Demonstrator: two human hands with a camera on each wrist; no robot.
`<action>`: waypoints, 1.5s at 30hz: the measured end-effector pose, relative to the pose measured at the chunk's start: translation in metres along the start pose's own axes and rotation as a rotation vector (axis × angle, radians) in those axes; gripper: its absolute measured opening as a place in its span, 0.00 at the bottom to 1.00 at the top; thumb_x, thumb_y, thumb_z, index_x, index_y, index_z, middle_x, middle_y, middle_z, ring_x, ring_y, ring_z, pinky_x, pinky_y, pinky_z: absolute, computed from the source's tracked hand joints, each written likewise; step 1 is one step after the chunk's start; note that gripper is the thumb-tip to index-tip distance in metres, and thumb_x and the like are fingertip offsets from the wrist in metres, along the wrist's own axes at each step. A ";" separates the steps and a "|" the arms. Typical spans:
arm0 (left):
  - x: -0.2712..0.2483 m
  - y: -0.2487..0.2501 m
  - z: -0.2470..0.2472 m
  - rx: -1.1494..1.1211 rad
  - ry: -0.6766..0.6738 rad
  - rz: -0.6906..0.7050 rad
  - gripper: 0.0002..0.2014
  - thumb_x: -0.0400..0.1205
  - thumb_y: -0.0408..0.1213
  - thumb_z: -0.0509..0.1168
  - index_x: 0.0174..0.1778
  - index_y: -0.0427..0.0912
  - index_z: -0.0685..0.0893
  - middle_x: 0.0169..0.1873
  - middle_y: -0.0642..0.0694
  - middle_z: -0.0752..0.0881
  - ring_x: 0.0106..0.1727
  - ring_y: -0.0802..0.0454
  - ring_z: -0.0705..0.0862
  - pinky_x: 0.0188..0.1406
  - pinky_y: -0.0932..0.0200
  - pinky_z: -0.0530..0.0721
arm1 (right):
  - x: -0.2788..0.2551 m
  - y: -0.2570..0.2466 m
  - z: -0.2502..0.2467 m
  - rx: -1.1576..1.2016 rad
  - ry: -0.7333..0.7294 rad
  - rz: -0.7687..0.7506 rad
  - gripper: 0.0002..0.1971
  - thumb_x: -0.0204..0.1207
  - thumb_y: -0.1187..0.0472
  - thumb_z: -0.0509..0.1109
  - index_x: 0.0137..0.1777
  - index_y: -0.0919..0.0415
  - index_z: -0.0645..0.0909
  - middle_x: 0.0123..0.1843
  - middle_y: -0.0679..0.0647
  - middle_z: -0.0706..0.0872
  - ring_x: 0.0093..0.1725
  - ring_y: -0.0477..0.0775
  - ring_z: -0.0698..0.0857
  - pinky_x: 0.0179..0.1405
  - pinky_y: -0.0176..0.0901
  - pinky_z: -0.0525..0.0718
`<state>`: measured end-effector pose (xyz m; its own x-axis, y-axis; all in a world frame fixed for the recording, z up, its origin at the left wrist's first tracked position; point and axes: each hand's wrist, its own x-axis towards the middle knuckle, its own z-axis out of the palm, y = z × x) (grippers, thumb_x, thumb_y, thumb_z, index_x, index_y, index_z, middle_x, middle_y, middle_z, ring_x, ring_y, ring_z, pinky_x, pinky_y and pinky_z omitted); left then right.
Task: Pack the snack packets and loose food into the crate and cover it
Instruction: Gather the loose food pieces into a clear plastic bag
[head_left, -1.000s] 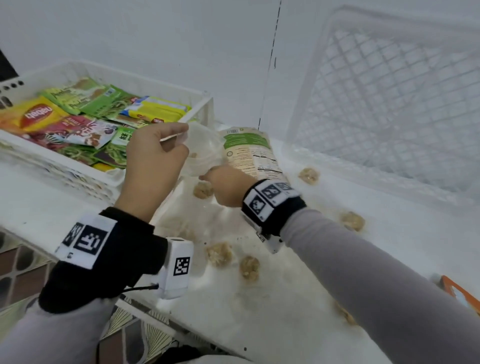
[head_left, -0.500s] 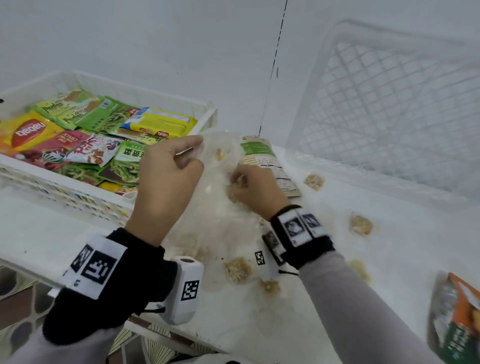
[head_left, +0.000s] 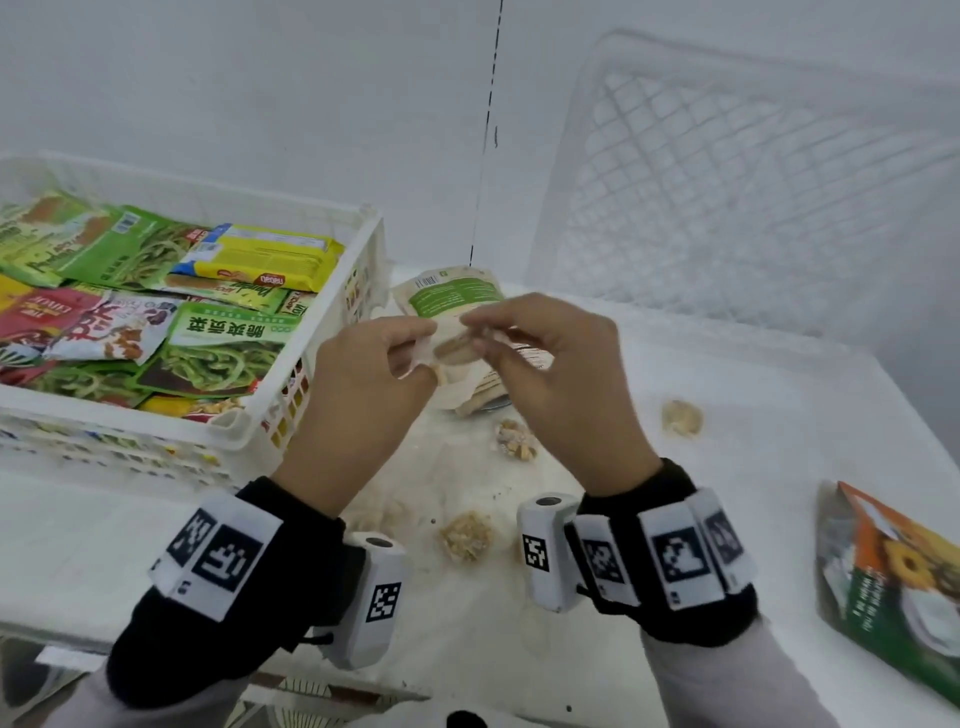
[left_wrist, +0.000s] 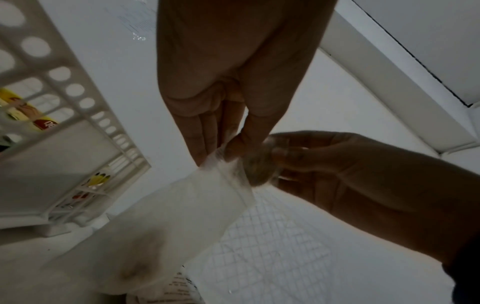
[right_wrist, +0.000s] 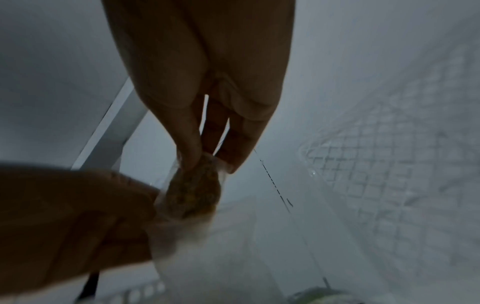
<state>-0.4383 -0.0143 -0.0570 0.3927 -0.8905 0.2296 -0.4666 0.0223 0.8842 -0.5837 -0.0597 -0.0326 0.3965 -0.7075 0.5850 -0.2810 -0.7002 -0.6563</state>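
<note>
My left hand (head_left: 415, 343) pinches the rim of a clear plastic bag (head_left: 454, 387) that hangs between both hands above the table. Close beside it, my right hand (head_left: 478, 338) pinches a brown food piece (head_left: 457, 349) at the bag's mouth. The left wrist view has the left fingers (left_wrist: 228, 144) on the bag (left_wrist: 182, 205) and the food piece (left_wrist: 259, 166) beside them. In the right wrist view, fingertips (right_wrist: 192, 158) grip the piece (right_wrist: 193, 191). The white crate (head_left: 208, 192), full of snack packets (head_left: 218, 343), stands at the left. Loose food lumps (head_left: 467, 535) lie on the table.
A green-and-white packet (head_left: 452, 293) lies behind my hands. An orange-and-green packet (head_left: 893, 587) lies at the right table edge. A white lattice lid (head_left: 753, 182) leans on the wall at the back right. More lumps (head_left: 680, 418) (head_left: 514, 441) are scattered on the white table (head_left: 727, 493).
My right hand picked a food lump off the table and raised it to the bag's mouth. Both hands rose and drew together, lifting the bag.
</note>
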 end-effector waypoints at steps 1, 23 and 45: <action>0.000 -0.001 0.000 0.007 0.006 -0.001 0.21 0.72 0.24 0.65 0.60 0.43 0.85 0.52 0.51 0.86 0.52 0.60 0.84 0.52 0.72 0.78 | -0.001 0.002 0.004 -0.118 -0.015 -0.029 0.09 0.70 0.71 0.74 0.48 0.63 0.89 0.44 0.53 0.91 0.48 0.51 0.87 0.52 0.45 0.84; 0.000 -0.004 0.000 0.000 -0.048 0.004 0.23 0.72 0.27 0.68 0.64 0.43 0.83 0.58 0.47 0.86 0.58 0.57 0.84 0.61 0.63 0.79 | -0.068 0.022 0.030 -0.556 -1.039 0.295 0.21 0.72 0.61 0.73 0.65 0.56 0.77 0.62 0.57 0.76 0.60 0.58 0.77 0.59 0.50 0.80; -0.032 0.020 0.013 -0.182 -0.249 -0.025 0.22 0.72 0.21 0.64 0.62 0.39 0.85 0.53 0.44 0.89 0.54 0.57 0.87 0.56 0.64 0.83 | -0.045 -0.018 -0.021 -0.060 -0.061 0.170 0.04 0.74 0.66 0.73 0.48 0.64 0.84 0.43 0.52 0.86 0.47 0.51 0.85 0.45 0.48 0.86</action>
<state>-0.4705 0.0087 -0.0515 0.1857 -0.9753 0.1197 -0.3005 0.0596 0.9519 -0.6153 -0.0176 -0.0371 0.3902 -0.8104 0.4370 -0.3991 -0.5766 -0.7129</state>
